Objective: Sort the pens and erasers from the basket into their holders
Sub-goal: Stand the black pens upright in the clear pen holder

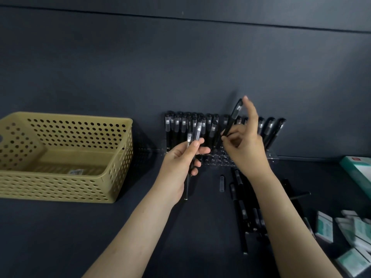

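Observation:
A clear pen holder (271, 155) stands against the dark wall, with several black pens (208, 125) upright in it. My left hand (178, 167) grips two or three black pens (188, 157) just left of the holder's front. My right hand (247, 149) pinches one black pen (232, 119), tilted, over the holder's middle, index finger raised. Several loose black pens (241, 201) lie on the table below my right hand. Green-and-white erasers (355, 231) are piled at the lower right. The tan perforated basket (66, 189) sits at the left.
A teal and white box (359, 171) lies at the right edge, behind the erasers. Inside the basket only a small label shows on the floor. The table surface and wall are dark grey.

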The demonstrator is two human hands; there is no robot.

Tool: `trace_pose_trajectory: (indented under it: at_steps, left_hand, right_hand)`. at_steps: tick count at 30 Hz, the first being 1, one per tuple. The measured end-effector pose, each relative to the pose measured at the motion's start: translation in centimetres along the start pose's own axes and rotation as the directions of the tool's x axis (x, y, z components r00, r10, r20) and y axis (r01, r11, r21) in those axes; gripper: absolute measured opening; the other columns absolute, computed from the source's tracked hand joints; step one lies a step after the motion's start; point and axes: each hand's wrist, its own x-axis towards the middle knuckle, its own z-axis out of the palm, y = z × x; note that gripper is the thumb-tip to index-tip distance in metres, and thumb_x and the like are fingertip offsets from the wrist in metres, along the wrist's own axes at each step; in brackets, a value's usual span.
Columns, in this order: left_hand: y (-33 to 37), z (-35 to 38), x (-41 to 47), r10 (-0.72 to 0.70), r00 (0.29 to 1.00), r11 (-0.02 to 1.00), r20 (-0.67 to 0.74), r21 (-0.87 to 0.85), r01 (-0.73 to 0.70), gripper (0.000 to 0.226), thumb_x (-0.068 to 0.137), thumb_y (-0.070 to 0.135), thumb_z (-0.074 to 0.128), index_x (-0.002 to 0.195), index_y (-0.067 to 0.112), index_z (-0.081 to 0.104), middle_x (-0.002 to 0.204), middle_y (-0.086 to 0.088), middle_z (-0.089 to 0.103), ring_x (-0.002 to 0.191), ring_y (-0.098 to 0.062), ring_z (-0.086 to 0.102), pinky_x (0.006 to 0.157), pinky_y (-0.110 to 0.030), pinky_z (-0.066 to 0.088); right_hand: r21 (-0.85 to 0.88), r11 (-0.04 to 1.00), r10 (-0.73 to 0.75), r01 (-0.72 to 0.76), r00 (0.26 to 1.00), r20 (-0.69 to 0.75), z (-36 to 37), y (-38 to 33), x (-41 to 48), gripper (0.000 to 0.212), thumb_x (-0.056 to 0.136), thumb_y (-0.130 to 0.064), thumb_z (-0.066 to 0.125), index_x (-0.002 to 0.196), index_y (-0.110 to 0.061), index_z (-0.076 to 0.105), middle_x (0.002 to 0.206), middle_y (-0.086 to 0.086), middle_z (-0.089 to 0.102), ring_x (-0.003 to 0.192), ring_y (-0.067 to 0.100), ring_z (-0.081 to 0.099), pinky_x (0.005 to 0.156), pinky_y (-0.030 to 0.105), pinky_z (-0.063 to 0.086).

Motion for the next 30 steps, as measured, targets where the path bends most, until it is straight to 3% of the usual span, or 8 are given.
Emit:
trace_pose_trajectory:
  at_steps: [5, 11, 15, 18, 21, 24, 27, 30]
  left_hand:
    - [-0.5, 0.1, 0.4, 0.011, 1.0, 1.0, -0.006, 0.001, -0.011, 0.018, 0.096, 0.022, 0.055, 0.101, 0.013, 0.07, 0.085, 0.0, 0.074, 0.063, -0.004, 0.054, 0.054, -0.017, 0.044]
    - [-0.4, -0.1, 0.1, -0.017, 0.999, 0.996, 0.048, 0.087, 0.013, 0.021, 0.095, 0.032, 0.055, 0.104, 0.018, 0.069, 0.08, 0.001, 0.072, 0.05, -0.009, 0.051, 0.044, -0.02, 0.037]
    - [-0.6, -0.1, 0.0, 0.011, 0.997, 0.992, 0.078, 0.123, -0.021, 0.024, 0.096, 0.034, 0.054, 0.104, 0.017, 0.068, 0.074, 0.0, 0.07, 0.046, -0.009, 0.043, 0.041, -0.019, 0.03]
    - [-0.8, 0.2, 0.1, 0.013, 0.994, 0.992, 0.113, 0.125, -0.027, 0.023, 0.097, 0.031, 0.053, 0.102, 0.014, 0.067, 0.07, -0.001, 0.068, 0.046, -0.009, 0.041, 0.041, -0.019, 0.029]
    - [-1.1, 0.3, 0.1, 0.016, 0.986, 0.984, 0.168, 0.171, -0.046, 0.022, 0.096, 0.03, 0.054, 0.1, 0.014, 0.068, 0.07, -0.003, 0.068, 0.046, -0.01, 0.042, 0.041, -0.02, 0.031]
    - [-1.4, 0.5, -0.1, 0.008, 0.976, 0.976, 0.217, 0.21, -0.055, 0.023, 0.096, 0.032, 0.055, 0.101, 0.015, 0.068, 0.072, -0.004, 0.068, 0.047, -0.01, 0.044, 0.041, -0.02, 0.031]
    - [-1.4, 0.6, -0.1, 0.007, 0.972, 0.973, 0.233, 0.224, -0.06, 0.024, 0.096, 0.034, 0.054, 0.104, 0.017, 0.068, 0.075, -0.004, 0.069, 0.047, -0.01, 0.046, 0.04, -0.021, 0.032]
    - [-1.5, 0.3, 0.0, 0.001, 0.98, 0.963, 0.198, 0.262, -0.054, 0.024, 0.096, 0.036, 0.053, 0.106, 0.021, 0.068, 0.077, -0.002, 0.07, 0.046, -0.009, 0.045, 0.039, -0.02, 0.03]
  right_hand:
    - [-0.058, 0.998, 0.023, -0.018, 0.997, 0.075, 0.4, 0.7, -0.4, 0.08, 0.085, 0.002, 0.063, 0.146, -0.034, 0.025, 0.089, -0.003, 0.06, 0.08, 0.006, 0.06, 0.074, 0.009, 0.046]
    - [-0.082, 0.991, -0.102, 0.105, 0.994, 0.033, 0.0, 0.7, 0.0, 0.052, 0.091, -0.002, 0.06, 0.139, -0.019, 0.051, 0.091, 0.001, 0.054, 0.071, 0.013, 0.053, 0.071, 0.024, 0.051]
    - [-0.073, 0.992, -0.106, 0.106, 0.994, 0.002, 0.1, 0.4, -0.3, 0.046, 0.094, -0.004, 0.057, 0.138, -0.016, 0.052, 0.09, 0.0, 0.055, 0.07, 0.013, 0.053, 0.071, 0.02, 0.049]
    - [0.136, 0.99, 0.047, -0.047, 0.999, -0.002, -0.4, -0.7, -0.7, 0.037, 0.096, -0.015, 0.058, 0.132, -0.021, 0.057, 0.092, 0.001, 0.063, 0.075, 0.009, 0.058, 0.072, 0.015, 0.047]
    - [0.436, 0.859, 0.215, -0.267, 0.963, 0.165, -0.7, -1.9, -1.0, 0.029, 0.094, -0.015, 0.061, 0.122, -0.023, 0.062, 0.096, 0.004, 0.068, 0.084, 0.007, 0.063, 0.075, 0.019, 0.05]
    - [0.509, 0.797, 0.257, -0.326, 0.945, 0.202, -0.7, -2.2, -1.0, 0.028, 0.09, -0.008, 0.064, 0.116, -0.015, 0.059, 0.088, 0.007, 0.065, 0.081, 0.015, 0.062, 0.073, 0.024, 0.051]
    - [0.531, 0.794, 0.268, -0.296, 0.954, 0.132, -0.8, -2.3, -0.8, 0.026, 0.089, -0.004, 0.065, 0.112, -0.013, 0.059, 0.083, 0.004, 0.065, 0.078, 0.015, 0.062, 0.073, 0.026, 0.053]
    - [0.567, 0.804, 0.293, -0.181, 0.95, -0.113, -1.1, -2.4, -0.6, 0.025, 0.091, 0.0, 0.062, 0.113, -0.009, 0.056, 0.081, -0.001, 0.063, 0.078, 0.012, 0.062, 0.076, 0.025, 0.054]
